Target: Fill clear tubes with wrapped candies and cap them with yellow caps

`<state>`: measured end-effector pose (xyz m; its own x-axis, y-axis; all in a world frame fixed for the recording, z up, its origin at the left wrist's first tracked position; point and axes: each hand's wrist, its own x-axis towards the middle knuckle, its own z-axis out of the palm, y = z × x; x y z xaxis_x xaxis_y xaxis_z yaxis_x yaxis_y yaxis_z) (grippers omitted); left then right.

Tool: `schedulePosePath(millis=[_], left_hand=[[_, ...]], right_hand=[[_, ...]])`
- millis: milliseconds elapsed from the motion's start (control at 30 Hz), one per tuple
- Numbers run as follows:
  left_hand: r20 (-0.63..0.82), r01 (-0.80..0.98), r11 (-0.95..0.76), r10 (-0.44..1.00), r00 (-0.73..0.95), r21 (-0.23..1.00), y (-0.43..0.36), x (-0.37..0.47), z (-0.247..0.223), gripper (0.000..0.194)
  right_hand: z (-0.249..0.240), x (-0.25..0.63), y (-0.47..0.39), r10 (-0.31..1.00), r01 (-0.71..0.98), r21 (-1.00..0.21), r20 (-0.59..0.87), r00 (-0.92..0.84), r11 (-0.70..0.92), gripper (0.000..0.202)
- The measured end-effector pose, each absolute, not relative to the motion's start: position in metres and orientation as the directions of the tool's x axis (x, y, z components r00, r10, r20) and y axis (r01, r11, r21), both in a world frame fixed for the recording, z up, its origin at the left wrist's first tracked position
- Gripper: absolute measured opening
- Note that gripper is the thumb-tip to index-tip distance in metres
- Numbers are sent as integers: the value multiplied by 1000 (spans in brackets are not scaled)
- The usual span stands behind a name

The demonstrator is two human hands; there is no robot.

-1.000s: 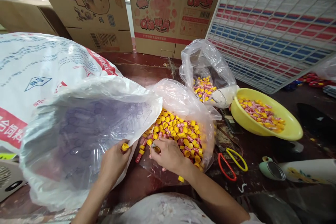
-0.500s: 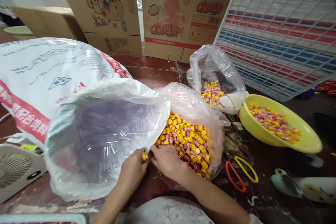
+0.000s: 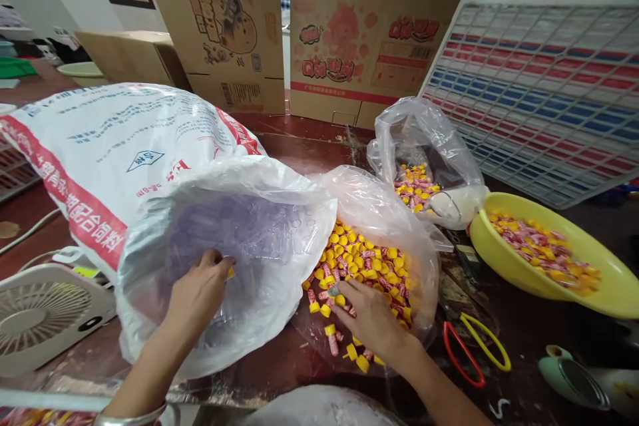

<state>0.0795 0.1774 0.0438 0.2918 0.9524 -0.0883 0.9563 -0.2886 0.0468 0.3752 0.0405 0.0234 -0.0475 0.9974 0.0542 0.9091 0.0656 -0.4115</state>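
Observation:
My left hand [image 3: 202, 286] is inside the mouth of a white woven sack [image 3: 132, 246], its fingers pinched on a small yellow cap [image 3: 230, 272]; anything attached to the cap is hidden. Clear, purplish plastic pieces [image 3: 259, 233] lie within the sack. My right hand [image 3: 372, 319] rests over a pile of small yellow-capped tubes with red-and-white wraps [image 3: 367, 259], its thumb and forefinger apart. A greyish patch shows at its fingertips, too unclear to name. The pile spills out of a clear plastic bag [image 3: 424, 286]. A few tubes [image 3: 332, 339] lie loose near my right hand.
A fan [image 3: 44, 319] stands at the left. On the right are scissors [image 3: 472, 353], a yellow basin [image 3: 539, 286] of similar pieces and another clear bag [image 3: 429, 140]. Cardboard boxes [image 3: 344, 33] and a white wire rack [image 3: 539, 86] stand behind.
My hands were close together at the sack's rim. The left has moved left into the sack's mouth with a yellow cap; the right has moved right onto the pile. The view has shifted left.

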Motion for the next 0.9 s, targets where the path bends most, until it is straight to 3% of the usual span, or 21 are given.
schedulePosePath(millis=[67,167,233,333,533,633,767,900], left_hand=[[-29,923,-325,941,338,208,171,84,41,37],[-64,762,-283,919,390,582,147,97,42,32],[-197,629,-151,872,448,762,128,109,44,38],[-314,477,18,775,549,879,104,126,45,44],[-265,200,179,747,609,963,86,146,38,35],[-281,73,290,785,552,954,81,152,36,33],[-437,-170,587,738,515,791,71,162,36,38],[-526,-259,678,711,467,688,61,174,34,38]], right_hand=[[33,376,43,988,782,-615,156,-10,105,16],[47,368,48,979,415,-899,189,73,143,17],[54,359,51,986,194,-972,150,73,134,18],[57,348,55,991,116,-985,133,31,129,20],[54,341,51,943,351,-881,331,-24,318,11],[53,343,45,918,439,-807,362,-159,395,20],[41,339,38,866,603,-627,417,-276,493,65],[20,324,35,851,721,-519,489,-190,459,60]])
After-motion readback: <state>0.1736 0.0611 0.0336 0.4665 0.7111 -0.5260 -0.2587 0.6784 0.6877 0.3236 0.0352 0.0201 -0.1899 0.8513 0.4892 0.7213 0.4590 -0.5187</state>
